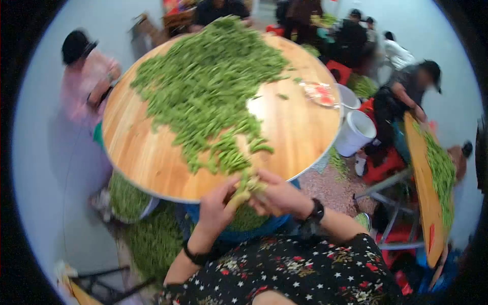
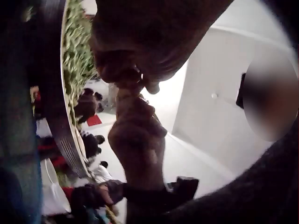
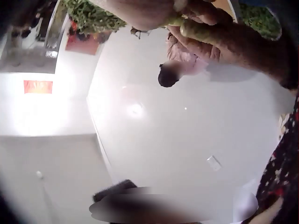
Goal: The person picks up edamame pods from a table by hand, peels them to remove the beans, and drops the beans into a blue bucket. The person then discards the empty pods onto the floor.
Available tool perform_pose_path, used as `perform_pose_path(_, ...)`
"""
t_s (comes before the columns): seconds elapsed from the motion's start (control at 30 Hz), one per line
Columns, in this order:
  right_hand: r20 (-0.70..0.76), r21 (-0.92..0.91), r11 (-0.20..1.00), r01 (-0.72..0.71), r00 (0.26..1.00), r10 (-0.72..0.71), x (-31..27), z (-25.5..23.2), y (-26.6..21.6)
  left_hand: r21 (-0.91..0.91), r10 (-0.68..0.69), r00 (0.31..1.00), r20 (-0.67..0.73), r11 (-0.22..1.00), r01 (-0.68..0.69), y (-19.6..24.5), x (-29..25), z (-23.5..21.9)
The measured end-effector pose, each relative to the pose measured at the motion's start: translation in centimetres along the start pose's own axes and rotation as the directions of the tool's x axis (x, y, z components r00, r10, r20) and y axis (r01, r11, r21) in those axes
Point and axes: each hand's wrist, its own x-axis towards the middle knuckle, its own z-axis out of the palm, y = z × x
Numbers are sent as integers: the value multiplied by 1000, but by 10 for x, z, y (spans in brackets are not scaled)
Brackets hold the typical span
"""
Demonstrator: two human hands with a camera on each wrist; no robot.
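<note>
Both hands meet just off the near edge of the round wooden table [image 1: 305,147]. My left hand [image 1: 216,206] and my right hand [image 1: 282,195] pinch a green pod [image 1: 246,182] between curled fingers, and pale green bits show at the fingertips. In the right wrist view the green pod [image 3: 175,21] shows between the two hands, while in the dark left wrist view the fingers hide it. A big heap of green pods [image 1: 213,91] spreads over the table, its tip reaching toward my hands. Below my hands stands a blue tub [image 1: 287,222] with green stuff inside.
White buckets [image 1: 358,133] stand right of the table. A plate wrapped in plastic [image 1: 321,94] lies near the right rim. More greens pile on the floor [image 1: 152,236] at the left. Several people sit around, one at another pod-covered table [image 1: 414,147].
</note>
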Motion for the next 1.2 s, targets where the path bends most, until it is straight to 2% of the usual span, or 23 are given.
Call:
perform_pose_path(0.07,7,-256,967,-13,1000,15,-7,-5,-7,280,285,958,31,918,-282,-4,5,1)
perform_pose_path(0.13,17,-316,948,51,999,-48,-5,-6,3,440,306,948,83,842,-311,11,4,3)
perform_pose_path(0.17,32,-331,943,36,999,-27,-7,-9,5,418,347,931,109,834,-360,7,4,8)
perform_pose_path(0.3,52,-318,936,153,988,-144,-7,-9,11,435,284,958,40,858,-273,-6,-4,21)
perform_pose_path(0.37,88,-256,963,83,994,-63,-8,-9,9,412,232,973,12,885,-216,-13,-7,25)
perform_pose_path(0.4,87,-255,963,91,994,-71,-8,-9,10,414,238,971,16,882,-223,-17,-8,28)
perform_pose_path(0.47,95,-192,972,137,988,-121,-9,-8,12,453,270,960,-71,867,-210,-23,-8,34)
perform_pose_path(0.6,19,-164,967,193,981,-192,-2,-6,21,410,182,978,-104,903,-124,-18,-3,38)
perform_pose_path(0.67,0,-173,962,210,977,-214,0,-7,25,97,-182,971,-158,975,198,-4,4,38)
perform_pose_path(0.7,-14,-184,957,224,973,-231,0,-7,25,98,-183,971,-156,975,200,-3,6,38)
perform_pose_path(0.77,-3,-215,955,204,978,-210,-2,-9,21,202,-44,982,-182,976,81,-4,8,37)
perform_pose_path(0.8,8,-248,951,185,982,-189,-2,-11,18,203,-44,983,-180,976,81,-5,9,36)
perform_pose_path(0.83,8,-247,951,186,982,-190,-1,-15,17,293,25,983,-181,956,30,-7,8,35)
perform_pose_path(0.87,50,-316,913,258,966,-255,3,-21,19,380,92,980,-175,925,-19,-9,7,34)
perform_pose_path(0.9,97,-378,866,329,944,-316,4,-23,16,382,92,981,-174,924,-19,-12,6,32)
perform_pose_path(0.93,97,-375,867,328,944,-316,4,-25,14,449,133,983,-125,891,-64,-16,3,29)
perform_pose_path(1.0,-69,-587,728,353,875,-480,1,-28,9,510,167,983,-73,853,-107,-24,-4,28)
perform_pose_path(1.03,-12,-594,680,430,840,-542,7,-32,16,516,218,975,-48,841,-163,-28,-7,29)
perform_pose_path(1.07,-14,-592,682,430,841,-542,6,-33,18,519,269,963,-21,826,-219,-30,-8,30)
perform_pose_path(1.1,66,-392,831,394,914,-401,3,-33,13,519,270,963,-20,826,-221,-23,-8,31)
perform_pose_path(1.13,180,-182,936,302,946,-270,1,-33,9,434,263,965,-21,871,-228,-11,-8,32)
perform_pose_path(1.17,180,-181,935,303,945,-272,-1,-33,8,345,255,967,-21,909,-233,-3,-8,31)
perform_pose_path(1.2,183,-235,912,337,936,-300,-3,-33,7,345,255,967,-20,909,-233,-1,-9,30)
